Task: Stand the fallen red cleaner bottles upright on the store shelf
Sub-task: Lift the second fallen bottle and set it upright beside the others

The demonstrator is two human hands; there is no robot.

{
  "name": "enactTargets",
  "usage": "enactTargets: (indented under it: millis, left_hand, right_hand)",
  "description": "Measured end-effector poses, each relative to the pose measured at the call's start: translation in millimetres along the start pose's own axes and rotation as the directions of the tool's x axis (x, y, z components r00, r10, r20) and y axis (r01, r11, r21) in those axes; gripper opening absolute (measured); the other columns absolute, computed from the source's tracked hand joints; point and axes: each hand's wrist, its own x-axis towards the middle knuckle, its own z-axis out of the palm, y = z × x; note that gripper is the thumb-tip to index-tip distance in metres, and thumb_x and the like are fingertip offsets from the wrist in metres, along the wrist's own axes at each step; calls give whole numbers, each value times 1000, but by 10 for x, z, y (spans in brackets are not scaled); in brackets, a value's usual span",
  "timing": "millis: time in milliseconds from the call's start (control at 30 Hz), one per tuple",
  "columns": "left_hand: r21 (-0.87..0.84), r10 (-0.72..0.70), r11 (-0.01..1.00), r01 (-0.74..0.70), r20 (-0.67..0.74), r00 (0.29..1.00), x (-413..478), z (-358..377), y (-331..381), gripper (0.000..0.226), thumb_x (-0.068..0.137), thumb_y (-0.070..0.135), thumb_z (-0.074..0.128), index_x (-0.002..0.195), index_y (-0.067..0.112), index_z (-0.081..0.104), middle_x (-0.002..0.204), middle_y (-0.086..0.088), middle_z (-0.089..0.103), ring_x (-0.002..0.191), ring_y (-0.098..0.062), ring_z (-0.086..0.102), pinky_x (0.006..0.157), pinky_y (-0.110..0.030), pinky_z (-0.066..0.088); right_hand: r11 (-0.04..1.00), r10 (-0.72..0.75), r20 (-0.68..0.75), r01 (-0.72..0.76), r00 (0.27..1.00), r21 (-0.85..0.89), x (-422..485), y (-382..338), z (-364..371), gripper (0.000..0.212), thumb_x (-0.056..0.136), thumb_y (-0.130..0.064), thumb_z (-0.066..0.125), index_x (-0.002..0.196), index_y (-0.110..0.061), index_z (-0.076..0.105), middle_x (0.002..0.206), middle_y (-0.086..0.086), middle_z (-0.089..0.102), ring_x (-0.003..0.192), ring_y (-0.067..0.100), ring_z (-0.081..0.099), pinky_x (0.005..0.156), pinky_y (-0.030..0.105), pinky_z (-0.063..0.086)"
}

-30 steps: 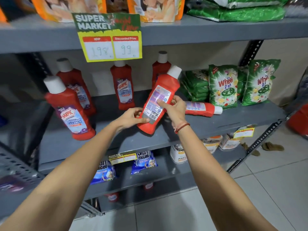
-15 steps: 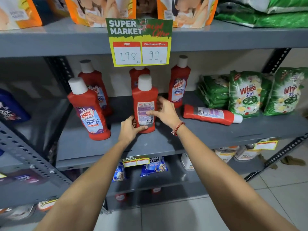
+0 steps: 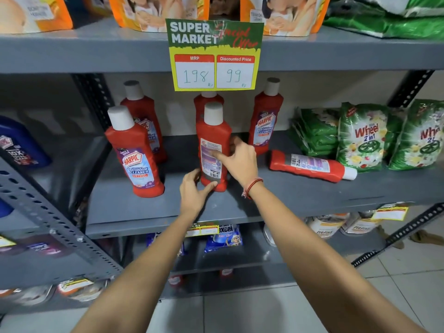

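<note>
A red cleaner bottle with a white cap stands upright mid-shelf, its back label facing me. My left hand grips its base, thumb across the front. My right hand holds its right side, index finger on the label. One red bottle lies on its side to the right, cap pointing right. Upright red bottles stand at the front left, back left and back right. Another is partly hidden behind the held one.
The grey shelf has green detergent packs at its right end, close to the fallen bottle. A price sign hangs from the shelf above. A perforated metal upright slants at the left, with a blue bottle beyond it.
The bottle in my hands went from tilted in the air to standing upright on the shelf. Both hands stayed on it, and my view shifted left.
</note>
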Motion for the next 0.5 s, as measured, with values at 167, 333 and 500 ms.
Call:
enactTargets:
  millis: [167,333,500]
  left_hand:
    - [-89,-73,994,66,-76,995,-226,294,212,72,57,39,76,117,8,52,112,-14,55,105,-21,52,92,-38,46]
    - [-17,-105,994,104,-114,988,-85,296,223,54,69,33,72,111,3,55,107,-16,50,99,-28,52,90,-39,45]
    - [110,49,992,-61,104,993,131,4,55,34,72,26,77,98,8,65,97,-18,58,88,-20,52,71,-16,34]
  right_hand:
    - [990,22,-129,-39,991,-134,-95,-198,90,56,64,-57,74,86,-8,61,85,14,73,81,35,69,66,39,56]
    - [996,83,-31,-82,996,27,-103,-143,-11,58,55,-72,70,73,-18,60,71,-4,69,71,15,68,65,32,56]
    - [941,48,235,-122,971,315,43,170,-77,76,64,-43,82,127,-19,48,121,-5,59,111,10,56,94,24,45]
